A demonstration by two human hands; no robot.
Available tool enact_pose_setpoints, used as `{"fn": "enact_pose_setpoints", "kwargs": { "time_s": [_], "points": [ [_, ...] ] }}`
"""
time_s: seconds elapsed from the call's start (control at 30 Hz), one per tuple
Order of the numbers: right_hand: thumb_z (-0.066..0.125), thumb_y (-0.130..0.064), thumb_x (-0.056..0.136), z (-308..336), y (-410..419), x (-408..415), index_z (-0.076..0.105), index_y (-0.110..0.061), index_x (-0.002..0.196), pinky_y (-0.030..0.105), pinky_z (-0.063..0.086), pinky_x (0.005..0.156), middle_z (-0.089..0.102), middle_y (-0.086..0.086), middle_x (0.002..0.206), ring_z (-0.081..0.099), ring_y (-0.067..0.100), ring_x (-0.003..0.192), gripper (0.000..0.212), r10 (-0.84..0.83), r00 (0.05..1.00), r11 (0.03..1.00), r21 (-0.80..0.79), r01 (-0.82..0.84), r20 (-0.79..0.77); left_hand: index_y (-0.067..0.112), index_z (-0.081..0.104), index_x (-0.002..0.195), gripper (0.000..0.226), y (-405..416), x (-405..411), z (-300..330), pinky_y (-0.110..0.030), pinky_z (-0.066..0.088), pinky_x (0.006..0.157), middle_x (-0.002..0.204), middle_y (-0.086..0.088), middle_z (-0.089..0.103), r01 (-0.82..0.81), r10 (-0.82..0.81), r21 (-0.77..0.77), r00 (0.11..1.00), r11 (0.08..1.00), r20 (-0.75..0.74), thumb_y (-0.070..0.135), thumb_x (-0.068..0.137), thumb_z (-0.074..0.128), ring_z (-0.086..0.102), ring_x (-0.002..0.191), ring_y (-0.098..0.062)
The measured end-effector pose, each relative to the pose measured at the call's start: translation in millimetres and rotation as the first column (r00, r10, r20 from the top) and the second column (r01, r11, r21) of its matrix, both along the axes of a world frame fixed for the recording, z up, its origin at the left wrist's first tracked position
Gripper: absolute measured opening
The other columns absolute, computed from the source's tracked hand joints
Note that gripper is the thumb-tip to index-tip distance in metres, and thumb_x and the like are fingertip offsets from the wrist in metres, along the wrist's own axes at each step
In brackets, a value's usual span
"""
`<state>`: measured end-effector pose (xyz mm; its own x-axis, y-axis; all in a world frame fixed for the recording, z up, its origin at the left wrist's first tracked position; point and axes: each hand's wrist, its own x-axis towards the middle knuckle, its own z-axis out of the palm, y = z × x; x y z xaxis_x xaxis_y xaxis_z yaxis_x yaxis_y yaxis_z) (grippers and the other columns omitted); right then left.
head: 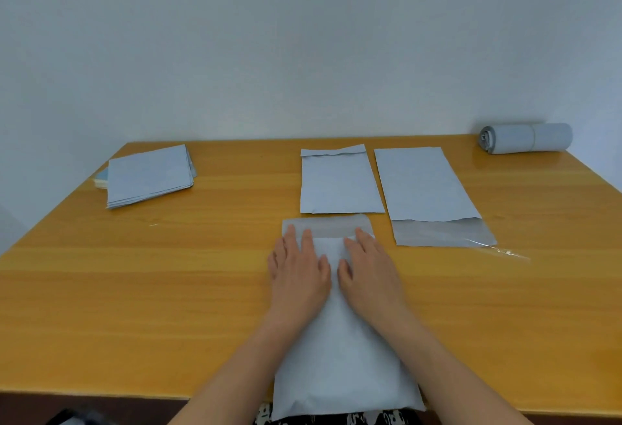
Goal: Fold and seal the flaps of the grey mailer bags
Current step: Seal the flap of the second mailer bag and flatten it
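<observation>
While both hands lie flat on the large grey plastic mailer bag [343, 367] at the near edge of the yellow wooden counter [134, 290], the left hand [298, 269] and right hand [368, 273] have their fingers spread open, pressing and gripping nothing. To seal well, I judge they should slide outward along the folded flap [328, 227], firmly and evenly. This bag looks smooth, slightly padded, hanging over the edge. Farther away lie a sealed grey bag [338, 185], an open grey bag [427, 189], a grey stack [149, 175] and a grey roll [525, 138].
</observation>
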<state>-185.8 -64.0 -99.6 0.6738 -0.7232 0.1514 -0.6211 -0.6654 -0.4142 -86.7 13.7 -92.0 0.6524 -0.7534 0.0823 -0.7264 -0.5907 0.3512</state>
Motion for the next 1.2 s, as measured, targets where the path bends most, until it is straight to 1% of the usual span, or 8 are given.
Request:
{"fn": "enact_pose_setpoints", "kwargs": {
  "time_s": [0.1, 0.3, 0.5, 0.6, 0.73, 0.87, 1.03, 1.2],
  "points": [
    [0.053, -0.022, 0.092, 6.3, -16.2, 4.6, 0.057, -0.011, 0.122, 0.029, 0.039, 0.098, 0.051, 0.006, 0.125, 0.042, 0.021, 0.117, 0.032, -0.078, 0.987, 0.995, -0.051, 0.086, 0.143, 0.012, 0.028, 0.142, 0.061, -11.0, 17.1, 6.0, -0.039, 0.025, 0.103, 0.141, -0.011, 0.028, -0.128, 0.129, -0.082, 0.992, 0.988, 0.008, 0.041, 0.091, 0.047, 0.026, 0.127, -0.029],
    [0.06, -0.028, 0.088, -1.5, -42.1, 5.3, 0.053, -0.016, 0.121, 0.022, 0.04, 0.081, 0.044, 0.0, 0.116, 0.036, 0.014, 0.107, 0.036, -0.167, 0.971, 0.986, 0.026, 0.165, 0.174, 0.009, 0.042, 0.118, 0.059, -23.4, 50.8, 5.0, -0.034, 0.035, 0.093, 0.117, -0.008, 0.049, -0.179, 0.173, -0.016, 0.967, 0.984, -0.186, 0.046, 0.08, 0.067, 0.044, 0.112, -0.028],
    [0.062, -0.027, 0.087, -11.6, -46.8, 1.4, 0.051, -0.017, 0.124, 0.019, 0.031, 0.085, 0.046, -0.003, 0.114, 0.036, 0.011, 0.106, 0.04, -0.165, 0.95, 0.985, 0.094, 0.145, 0.266, 0.015, 0.062, 0.095, 0.017, -19.5, 68.0, 16.5, -0.042, 0.055, 0.08, 0.094, 0.0, 0.067, -0.212, 0.1, -0.117, 0.792, 0.97, -0.602, 0.019, 0.081, 0.071, 0.064, 0.086, -0.02],
    [0.065, -0.029, 0.086, -9.9, -52.5, 1.7, 0.048, -0.016, 0.129, 0.021, 0.033, 0.092, 0.047, -0.002, 0.12, 0.041, 0.016, 0.115, 0.047, -0.153, 0.95, 0.981, 0.161, 0.111, 0.273, 0.016, 0.067, 0.099, 0.013, -14.2, 69.0, 23.1, -0.03, 0.055, 0.069, 0.097, 0.002, 0.07, -0.217, -0.01, -0.223, 0.697, 0.95, -0.717, 0.012, 0.086, 0.067, 0.066, 0.085, -0.014],
    [0.071, -0.032, 0.082, -0.6, -63.4, 0.4, 0.044, -0.019, 0.134, 0.031, 0.046, 0.092, 0.052, -0.004, 0.118, 0.051, 0.015, 0.106, 0.06, -0.183, 0.936, 0.938, 0.338, 0.074, 0.302, 0.016, 0.065, 0.108, 0.019, -8.6, 72.2, 25.4, -0.024, 0.054, 0.067, 0.101, 0.004, 0.07, -0.228, -0.094, -0.298, 0.627, 0.927, -0.773, 0.012, 0.089, 0.064, 0.067, 0.089, -0.012],
    [0.073, -0.028, 0.083, 14.2, -72.6, 0.1, 0.041, -0.02, 0.137, 0.021, 0.046, 0.076, 0.058, -0.01, 0.099, 0.056, 0.007, 0.086, 0.063, -0.262, 0.899, 0.82, 0.572, 0.015, 0.352, 0.015, 0.066, 0.107, 0.019, -7.6, 75.9, 24.1, -0.023, 0.054, 0.065, 0.097, 0.001, 0.073, -0.229, -0.119, -0.32, 0.614, 0.919, -0.78, 0.013, 0.088, 0.067, 0.07, 0.084, -0.012],
    [0.072, -0.024, 0.083, 18.7, -84.2, 0.6, 0.067, -0.014, 0.101, 0.021, 0.05, 0.07, 0.066, -0.002, 0.091, 0.062, 0.014, 0.083, 0.021, -0.176, 0.949, 0.846, 0.533, 0.01, 0.261, 0.014, 0.067, 0.106, 0.019, -6.9, 79.2, 24.7, -0.021, 0.055, 0.065, 0.095, 0.001, 0.074, -0.195, -0.152, -0.322, 0.588, 0.926, -0.794, 0.012, 0.087, 0.067, 0.071, 0.084, -0.011],
    [0.067, -0.024, 0.087, 21.0, -85.5, 0.0, 0.067, -0.013, 0.088, 0.024, 0.049, 0.07, 0.067, -0.001, 0.087, 0.06, 0.014, 0.083, 0.011, -0.07, 0.981, 0.903, 0.429, -0.015, 0.182, 0.013, 0.07, 0.099, 0.014, -4.7, 80.4, 24.5, -0.016, 0.052, 0.059, 0.087, 0.005, 0.072, -0.188, -0.149, -0.332, 0.623, 0.924, -0.768, 0.01, 0.085, 0.069, 0.069, 0.075, -0.004]
  ]
}}
